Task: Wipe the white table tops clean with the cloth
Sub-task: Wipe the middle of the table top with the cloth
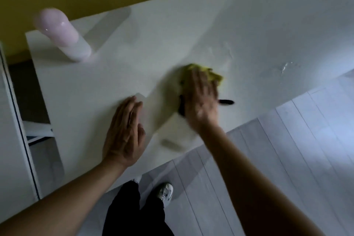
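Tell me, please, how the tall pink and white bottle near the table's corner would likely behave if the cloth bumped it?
The bottle looks tall and narrow-based, so it would probably tip rather than slide. Its round body suggests rolling, perhaps off the nearby table edge.

Both arms reach forward, left hand (pixel 124 134) and right hand (pixel 201 99) lying flat.

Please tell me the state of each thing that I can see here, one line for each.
Cloth: bunched, pressed on the table under the right hand.
Right hand: flat on the cloth, blurred.
Left hand: flat on the table, fingers straight.
Table: wet streaks at right.
Bottle: upright, capped.
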Demonstrator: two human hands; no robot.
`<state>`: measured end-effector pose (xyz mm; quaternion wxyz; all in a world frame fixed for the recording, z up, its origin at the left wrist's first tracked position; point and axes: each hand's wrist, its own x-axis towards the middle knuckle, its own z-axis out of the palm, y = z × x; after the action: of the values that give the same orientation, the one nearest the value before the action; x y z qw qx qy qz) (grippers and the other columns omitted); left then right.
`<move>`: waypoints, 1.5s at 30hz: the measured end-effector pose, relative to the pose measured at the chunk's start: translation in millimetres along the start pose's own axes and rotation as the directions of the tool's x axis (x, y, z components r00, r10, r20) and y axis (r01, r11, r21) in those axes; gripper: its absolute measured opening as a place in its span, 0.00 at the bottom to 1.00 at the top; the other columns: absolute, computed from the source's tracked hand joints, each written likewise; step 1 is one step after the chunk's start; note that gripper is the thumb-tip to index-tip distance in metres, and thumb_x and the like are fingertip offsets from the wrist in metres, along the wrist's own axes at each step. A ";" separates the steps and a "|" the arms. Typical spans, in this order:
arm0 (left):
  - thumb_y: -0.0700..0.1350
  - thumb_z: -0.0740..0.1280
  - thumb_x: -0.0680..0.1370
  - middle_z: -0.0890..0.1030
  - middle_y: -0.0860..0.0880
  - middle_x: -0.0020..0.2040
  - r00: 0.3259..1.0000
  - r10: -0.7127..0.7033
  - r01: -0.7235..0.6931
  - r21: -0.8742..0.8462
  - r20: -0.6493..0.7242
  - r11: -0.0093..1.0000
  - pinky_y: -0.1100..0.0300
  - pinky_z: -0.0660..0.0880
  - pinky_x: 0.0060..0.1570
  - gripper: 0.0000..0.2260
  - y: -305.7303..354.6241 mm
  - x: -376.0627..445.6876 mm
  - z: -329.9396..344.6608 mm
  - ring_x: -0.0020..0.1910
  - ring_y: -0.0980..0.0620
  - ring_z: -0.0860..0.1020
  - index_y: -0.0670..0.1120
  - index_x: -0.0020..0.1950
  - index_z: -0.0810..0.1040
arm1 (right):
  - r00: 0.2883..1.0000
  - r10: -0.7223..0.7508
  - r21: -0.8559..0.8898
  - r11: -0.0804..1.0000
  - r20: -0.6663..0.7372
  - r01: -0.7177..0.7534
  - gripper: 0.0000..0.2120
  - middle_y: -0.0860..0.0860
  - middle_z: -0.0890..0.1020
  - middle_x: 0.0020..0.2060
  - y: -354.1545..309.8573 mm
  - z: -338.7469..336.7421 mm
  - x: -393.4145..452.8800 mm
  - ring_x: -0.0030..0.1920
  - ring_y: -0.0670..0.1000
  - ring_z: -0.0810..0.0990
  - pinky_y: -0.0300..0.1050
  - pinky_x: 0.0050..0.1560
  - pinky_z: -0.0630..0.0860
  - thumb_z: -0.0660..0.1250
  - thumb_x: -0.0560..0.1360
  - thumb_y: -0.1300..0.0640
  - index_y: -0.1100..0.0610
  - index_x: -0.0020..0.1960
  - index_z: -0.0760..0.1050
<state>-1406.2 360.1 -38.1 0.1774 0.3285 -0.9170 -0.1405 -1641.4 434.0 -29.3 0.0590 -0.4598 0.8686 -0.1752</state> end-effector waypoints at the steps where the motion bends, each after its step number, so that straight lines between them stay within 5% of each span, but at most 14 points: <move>1: 0.39 0.60 0.80 0.68 0.35 0.78 1.000 -0.008 0.008 0.007 -0.004 1.000 0.42 0.62 0.79 0.25 -0.3 -0.1 0.2 0.78 0.35 0.66 0.35 0.77 0.69 | 0.981 -0.182 0.041 0.983 0.060 0.180 0.32 0.54 0.57 0.81 -25.6 5.3 -3.6 0.81 0.54 0.51 0.61 0.79 0.48 0.59 0.82 0.49 0.54 0.82 0.54; 4: 0.42 0.61 0.82 0.68 0.35 0.78 0.994 -0.102 0.103 0.009 -0.035 0.995 0.43 0.63 0.79 0.26 0.0 -1.4 -1.6 0.78 0.35 0.66 0.33 0.78 0.67 | 0.835 -0.532 0.112 0.847 0.142 0.520 0.29 0.51 0.58 0.81 -70.5 13.2 -10.6 0.81 0.52 0.53 0.60 0.80 0.49 0.56 0.83 0.45 0.52 0.82 0.55; 8: 0.42 0.57 0.82 0.67 0.36 0.79 0.993 -0.109 0.110 0.027 -0.034 0.994 0.42 0.62 0.79 0.25 3.5 -1.7 -5.6 0.79 0.36 0.65 0.35 0.79 0.67 | 0.812 -0.580 0.125 0.813 0.072 0.569 0.26 0.53 0.65 0.78 -36.5 9.9 21.0 0.79 0.55 0.60 0.60 0.79 0.54 0.56 0.84 0.46 0.54 0.79 0.63; 10: 0.40 0.57 0.81 0.66 0.37 0.80 0.997 -0.076 0.076 0.033 -0.005 0.997 0.40 0.61 0.79 0.26 2.4 1.2 -6.6 0.81 0.37 0.64 0.36 0.80 0.66 | 0.896 -0.442 0.079 0.893 -0.030 0.443 0.26 0.57 0.69 0.75 1.4 6.9 52.3 0.77 0.59 0.65 0.61 0.77 0.58 0.61 0.82 0.48 0.57 0.77 0.68; 13: 0.40 0.57 0.81 0.63 0.39 0.82 0.997 -0.067 0.066 0.036 0.031 0.997 0.41 0.59 0.81 0.27 1.5 3.6 -7.2 0.82 0.39 0.61 0.38 0.81 0.65 | 0.995 -0.030 -0.025 0.999 -0.094 0.028 0.28 0.54 0.68 0.75 65.4 -12.7 95.2 0.75 0.59 0.66 0.58 0.75 0.60 0.62 0.78 0.46 0.51 0.77 0.65; 16: 0.40 0.58 0.80 0.63 0.39 0.82 0.996 -0.076 0.074 0.036 0.046 0.997 0.41 0.57 0.81 0.28 1.7 4.0 -5.9 0.82 0.39 0.60 0.39 0.81 0.65 | 0.939 0.315 0.014 0.949 -0.138 -0.316 0.29 0.50 0.60 0.80 103.8 -32.7 123.4 0.79 0.54 0.57 0.54 0.78 0.52 0.51 0.81 0.41 0.47 0.80 0.58; 19: 0.42 0.57 0.81 0.62 0.39 0.83 0.994 -0.086 0.085 0.025 0.063 0.996 0.40 0.57 0.81 0.28 0.8 5.6 -5.2 0.83 0.39 0.60 0.39 0.82 0.65 | 0.893 0.423 0.014 0.904 -0.152 -0.426 0.28 0.50 0.55 0.82 104.3 -34.1 139.2 0.81 0.52 0.51 0.55 0.80 0.44 0.51 0.84 0.44 0.49 0.82 0.53; 21: 0.42 0.56 0.81 0.62 0.40 0.83 0.993 -0.089 0.088 0.019 0.083 0.996 0.40 0.58 0.80 0.28 -0.1 5.5 -4.8 0.83 0.39 0.59 0.39 0.82 0.64 | 0.929 0.348 -0.006 0.936 -0.128 -0.352 0.30 0.52 0.57 0.81 79.8 -24.3 142.4 0.81 0.54 0.54 0.56 0.79 0.49 0.55 0.82 0.46 0.50 0.82 0.54; 24: 0.41 0.58 0.79 0.62 0.40 0.83 0.991 -0.092 0.091 0.011 0.099 0.996 0.39 0.59 0.80 0.29 0.0 5.8 -6.1 0.83 0.39 0.59 0.40 0.82 0.64 | 0.998 -0.056 -0.005 0.998 -0.039 0.056 0.30 0.57 0.64 0.78 9.6 5.4 135.5 0.79 0.58 0.60 0.59 0.78 0.55 0.58 0.79 0.49 0.55 0.79 0.62; 28: 0.43 0.57 0.80 0.62 0.40 0.83 0.981 -0.143 0.138 0.044 0.132 0.989 0.43 0.57 0.82 0.31 0.9 4.6 -6.6 0.82 0.39 0.60 0.41 0.84 0.61 | 0.815 -0.578 0.126 0.812 0.038 0.570 0.25 0.55 0.68 0.76 -90.8 37.3 94.1 0.78 0.56 0.64 0.61 0.76 0.58 0.61 0.81 0.51 0.55 0.77 0.67; 32: 0.43 0.57 0.81 0.64 0.40 0.82 0.983 -0.135 0.132 0.031 0.127 0.991 0.41 0.60 0.80 0.29 3.7 6.2 -8.9 0.82 0.39 0.62 0.40 0.83 0.62 | 0.718 -0.694 0.156 0.716 0.050 0.681 0.23 0.53 0.69 0.76 -82.3 32.4 101.4 0.77 0.54 0.65 0.58 0.77 0.58 0.61 0.83 0.50 0.54 0.77 0.68; 37: 0.44 0.59 0.80 0.69 0.40 0.79 0.982 -0.146 0.144 0.023 0.120 0.989 0.43 0.62 0.79 0.26 1.0 7.5 -11.5 0.79 0.39 0.66 0.40 0.78 0.71 | 0.969 -0.246 0.048 0.968 -0.009 0.246 0.27 0.56 0.65 0.78 3.9 12.4 167.0 0.78 0.59 0.62 0.58 0.78 0.56 0.57 0.82 0.47 0.53 0.79 0.63; 41: 0.45 0.60 0.77 0.75 0.39 0.69 0.974 -0.200 0.195 0.057 0.109 0.979 0.46 0.69 0.69 0.20 -3.9 33.5 -12.4 0.69 0.37 0.74 0.41 0.66 0.78 | 0.998 0.066 -0.003 0.998 -0.021 -0.066 0.29 0.51 0.58 0.81 30.7 -2.5 207.8 0.80 0.55 0.55 0.55 0.80 0.49 0.53 0.82 0.45 0.48 0.81 0.55; 45: 0.45 0.61 0.78 0.73 0.37 0.73 0.981 -0.187 0.184 0.040 0.060 0.982 0.44 0.68 0.73 0.21 -22.8 64.7 -13.4 0.73 0.37 0.71 0.39 0.70 0.76 | 0.990 0.124 -0.044 0.991 -0.071 -0.128 0.31 0.54 0.57 0.81 -4.2 9.9 204.7 0.80 0.56 0.54 0.56 0.80 0.48 0.49 0.81 0.46 0.52 0.82 0.54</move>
<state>-1434.6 298.9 -19.5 0.1289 0.4110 -0.8897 -0.1512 -1752.2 261.7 -25.0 0.0293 -0.3990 0.9014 -0.1657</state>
